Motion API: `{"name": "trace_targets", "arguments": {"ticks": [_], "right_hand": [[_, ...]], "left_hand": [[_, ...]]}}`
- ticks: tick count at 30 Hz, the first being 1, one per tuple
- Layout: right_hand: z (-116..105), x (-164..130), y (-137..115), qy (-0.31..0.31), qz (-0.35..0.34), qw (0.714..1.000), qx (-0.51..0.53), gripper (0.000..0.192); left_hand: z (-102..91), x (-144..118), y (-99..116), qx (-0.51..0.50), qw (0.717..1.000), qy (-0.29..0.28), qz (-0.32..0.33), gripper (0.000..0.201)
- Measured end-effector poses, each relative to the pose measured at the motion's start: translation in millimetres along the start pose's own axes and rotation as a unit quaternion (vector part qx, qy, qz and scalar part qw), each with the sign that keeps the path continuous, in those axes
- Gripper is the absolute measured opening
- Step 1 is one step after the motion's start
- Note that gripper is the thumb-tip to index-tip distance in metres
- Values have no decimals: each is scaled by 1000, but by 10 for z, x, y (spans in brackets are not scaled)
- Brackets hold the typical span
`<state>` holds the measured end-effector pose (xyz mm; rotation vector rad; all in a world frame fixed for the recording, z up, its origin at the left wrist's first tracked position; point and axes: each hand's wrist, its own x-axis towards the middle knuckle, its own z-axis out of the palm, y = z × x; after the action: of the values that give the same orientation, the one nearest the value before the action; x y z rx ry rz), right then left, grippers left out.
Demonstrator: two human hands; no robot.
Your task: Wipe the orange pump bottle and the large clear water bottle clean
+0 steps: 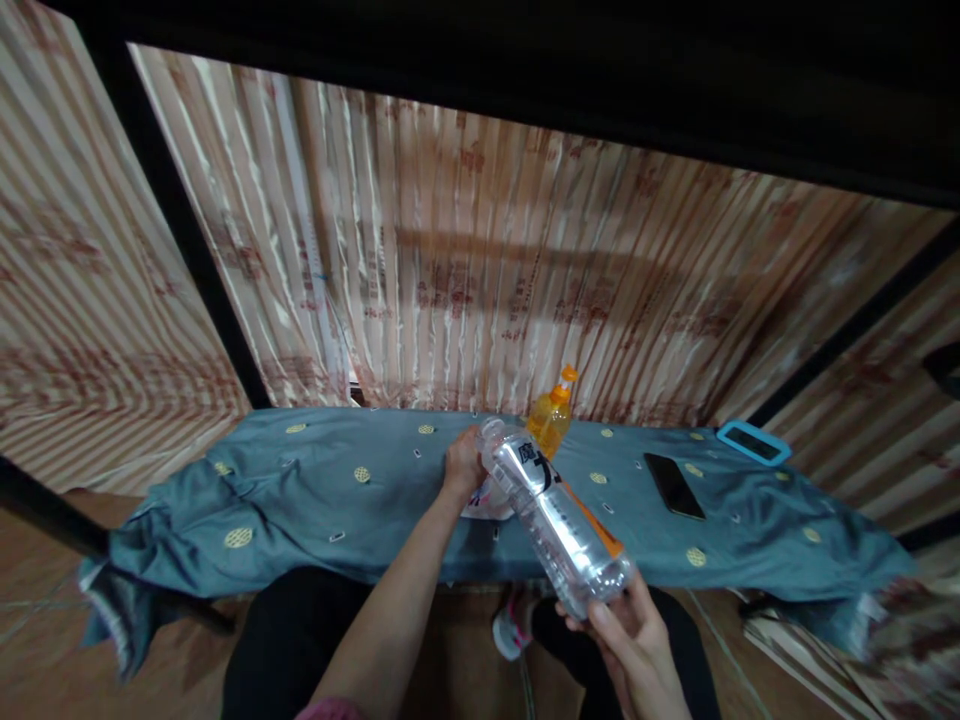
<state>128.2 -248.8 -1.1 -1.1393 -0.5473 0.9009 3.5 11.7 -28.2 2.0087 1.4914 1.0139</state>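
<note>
The right hand is closed around the base of a clear plastic bottle. The bottle is tilted, with its bottom near the person and its neck pointing away toward the far edge of the bed. It has a label with dark characters and an orange strip, and it looks nearly empty or filled with a clear liquid; I cannot tell which. The left hand is at the neck end of the bottle, with its fingers curled close to the cap. I cannot tell if the fingers really grip the cap or only touch it. Under this hand a small white item lies on the blue bedsheet, maybe a wrapper or a bag.

In my judgement, the step in hand is the opening or closing of the cap: one hand steadies the body and the other works at the top. The next move would need a firm hold at the base while the left fingers twist, and the bottle should come more upright if liquid is inside.

Just behind the bottle neck an orange drink bottle stands upright near the far edge. A dark phone lies flat toward the right, and a blue-framed device rests at the far right corner. Striped curtains hang behind the bed.
</note>
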Motion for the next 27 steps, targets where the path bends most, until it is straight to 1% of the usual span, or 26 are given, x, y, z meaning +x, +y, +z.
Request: {"name": "trace_targets", "arguments": {"ticks": [4,9,14,20,22,27], "right_hand": [[-20,9,20,-18,-4,1000,9,64],[2,2,19,-12,-1,999,42,65],[25,-7,-13,-5,6,999,45,67],[19,3,-30,24,17,999,31,83],[12,4,-34,33,25,999,25,85],[-56,30,-13,27,36,999,18,78]], "left_hand": [[-6,-8,6,13,1000,1,-1,22],[-23,-25,5,13,1000,6,4,23],[-45,-37,5,7,1000,8,16,24],[-45,-46,-4,4,999,2,32,21],[-45,-58,-7,1,999,0,36,20],[-60,-89,8,-15,998,-9,54,15]]}}
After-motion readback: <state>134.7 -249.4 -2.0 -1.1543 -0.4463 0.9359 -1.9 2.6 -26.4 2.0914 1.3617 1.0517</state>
